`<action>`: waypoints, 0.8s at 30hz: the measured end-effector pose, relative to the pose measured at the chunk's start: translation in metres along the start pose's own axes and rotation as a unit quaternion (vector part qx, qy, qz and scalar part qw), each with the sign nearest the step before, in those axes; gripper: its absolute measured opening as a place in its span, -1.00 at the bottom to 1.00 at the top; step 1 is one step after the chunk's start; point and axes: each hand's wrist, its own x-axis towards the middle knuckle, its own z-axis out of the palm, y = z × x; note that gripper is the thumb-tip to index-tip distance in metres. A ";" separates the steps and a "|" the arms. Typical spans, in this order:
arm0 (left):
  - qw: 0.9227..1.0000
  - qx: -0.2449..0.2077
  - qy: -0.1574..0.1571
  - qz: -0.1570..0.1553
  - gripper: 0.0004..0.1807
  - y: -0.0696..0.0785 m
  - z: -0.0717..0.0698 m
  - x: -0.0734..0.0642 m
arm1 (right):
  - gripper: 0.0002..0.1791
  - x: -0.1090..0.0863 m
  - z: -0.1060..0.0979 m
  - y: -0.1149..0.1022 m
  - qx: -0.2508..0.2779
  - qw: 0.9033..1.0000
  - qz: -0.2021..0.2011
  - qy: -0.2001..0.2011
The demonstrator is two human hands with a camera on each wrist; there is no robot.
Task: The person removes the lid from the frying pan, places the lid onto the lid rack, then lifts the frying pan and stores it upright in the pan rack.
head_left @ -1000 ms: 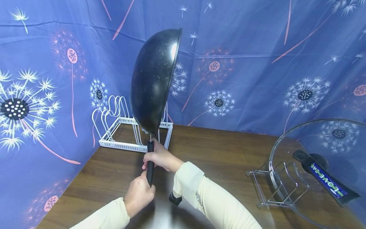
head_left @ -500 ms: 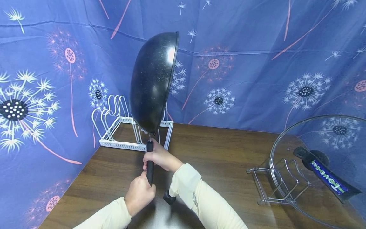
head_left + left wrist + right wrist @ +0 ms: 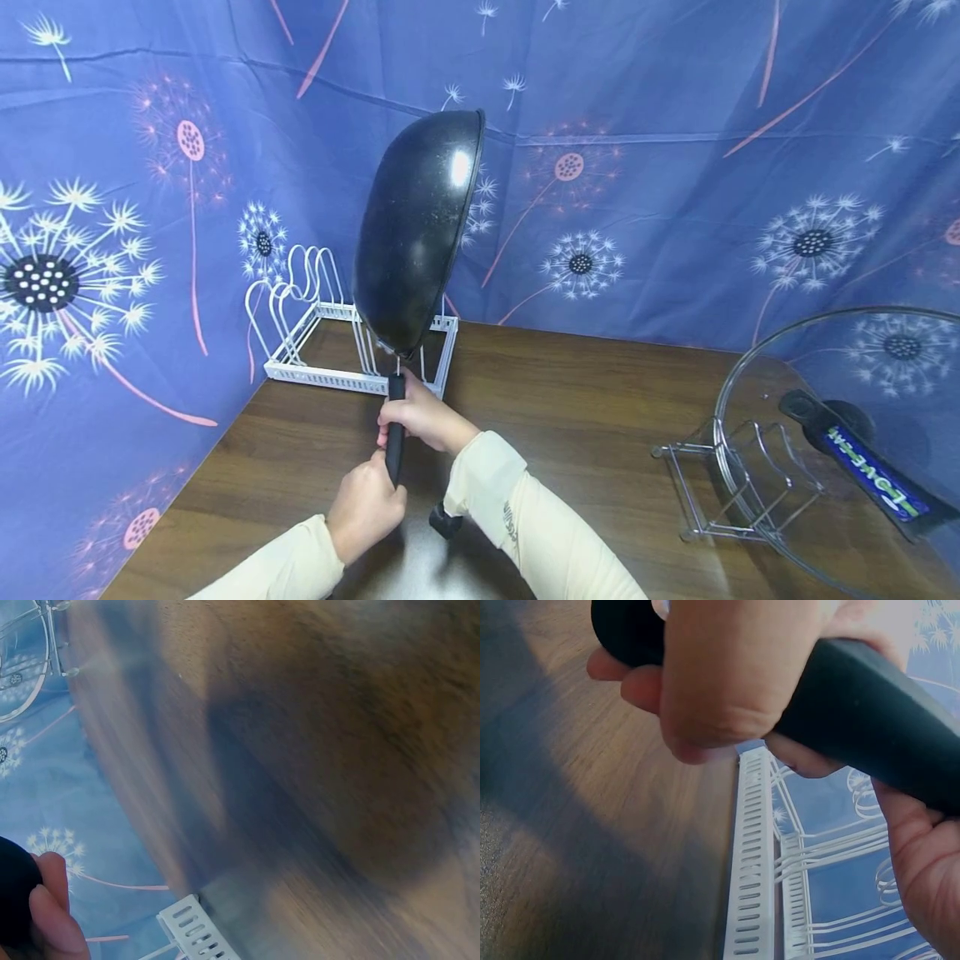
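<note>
A black wok point(image 3: 416, 233) stands up on its side, its rounded outside facing left and its bowl mouth hidden from view. Its black handle point(image 3: 395, 433) points down toward me, with both hands on it. My left hand point(image 3: 367, 507) grips the lower end. Higher up, close to the wok, my right hand point(image 3: 423, 415) holds the same handle, which also shows across the right wrist view point(image 3: 877, 720). Behind the handle is a white pan rack point(image 3: 326, 380) with upright wire loops. The wok overlaps the rack's right part; whether they touch I cannot tell.
On the right, a large glass lid point(image 3: 723, 408) with a black handle point(image 3: 862, 462) stands upright in a small chrome wire rack point(image 3: 678, 492). Blue dandelion-patterned cloth point(image 3: 637, 192) hangs behind and to the left of the brown wooden table point(image 3: 555, 417).
The wok's top has come lower in the head view, and its body now sits slightly further right. Both hands keep their hold on the handle, nearly in place.
</note>
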 end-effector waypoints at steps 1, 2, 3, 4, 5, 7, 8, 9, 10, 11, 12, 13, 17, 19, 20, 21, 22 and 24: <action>1.000 -0.002 -0.002 -0.002 -0.78 0.001 0.000 0.000 | -0.43 0.000 0.000 0.000 0.001 1.000 0.001 0.002; 1.000 -0.003 -0.002 -0.003 -0.78 0.001 0.000 0.001 | -0.42 -0.001 0.000 0.000 0.002 1.000 0.002 0.004; 1.000 -0.005 -0.002 -0.006 -0.77 0.002 0.001 0.001 | -0.41 0.000 -0.001 0.000 0.001 1.000 0.004 0.007; 1.000 -0.007 -0.002 -0.008 -0.76 0.002 0.001 0.001 | -0.40 0.000 -0.001 0.001 0.000 1.000 0.004 0.006; 1.000 -0.009 -0.002 -0.011 -0.77 0.003 0.001 0.000 | -0.42 0.000 -0.001 0.001 -0.001 1.000 0.005 0.006; 1.000 -0.010 -0.002 -0.016 -0.77 0.004 0.001 0.000 | -0.46 0.000 -0.002 0.003 0.002 1.000 0.007 0.006; 1.000 -0.010 -0.003 -0.017 -0.77 0.004 0.001 0.000 | -0.48 0.001 -0.002 0.003 0.001 1.000 0.008 0.007; 1.000 -0.010 -0.005 -0.019 -0.77 0.004 0.001 -0.001 | -0.49 0.001 -0.002 0.004 0.001 1.000 0.009 0.008; 1.000 -0.010 -0.005 -0.020 -0.77 0.005 0.001 -0.001 | -0.51 0.001 -0.002 0.004 0.001 1.000 0.009 0.010; 1.000 -0.009 -0.007 -0.022 -0.77 0.005 0.001 -0.001 | -0.52 0.000 -0.002 0.004 0.000 1.000 0.011 0.011; 1.000 -0.009 -0.008 -0.022 -0.77 0.005 0.001 -0.002 | -0.52 0.000 -0.002 0.005 -0.001 1.000 0.012 0.012; 1.000 -0.009 -0.009 -0.023 -0.77 0.005 0.001 -0.002 | -0.53 0.000 -0.002 0.004 -0.002 1.000 0.014 0.012; 1.000 -0.010 -0.010 -0.022 -0.77 0.006 0.001 -0.002 | -0.50 -0.002 -0.002 0.002 -0.005 1.000 0.021 0.014; 1.000 -0.013 -0.009 -0.019 -0.76 0.007 0.000 -0.002 | -0.48 -0.003 -0.002 0.001 -0.006 1.000 0.025 0.017; 1.000 -0.015 -0.010 -0.017 -0.76 0.007 0.000 -0.002 | -0.47 -0.003 -0.002 0.000 -0.006 0.999 0.027 0.018; 1.000 -0.015 -0.009 -0.015 -0.75 0.008 0.000 -0.001 | -0.47 -0.003 -0.003 -0.001 -0.007 0.999 0.028 0.018; 1.000 -0.017 -0.010 -0.014 -0.75 0.008 0.000 -0.001 | -0.48 -0.003 -0.004 -0.002 -0.008 0.999 0.030 0.018; 1.000 -0.019 -0.011 -0.011 -0.73 0.010 -0.001 0.000 | -0.48 -0.003 -0.005 -0.003 -0.007 0.999 0.034 0.014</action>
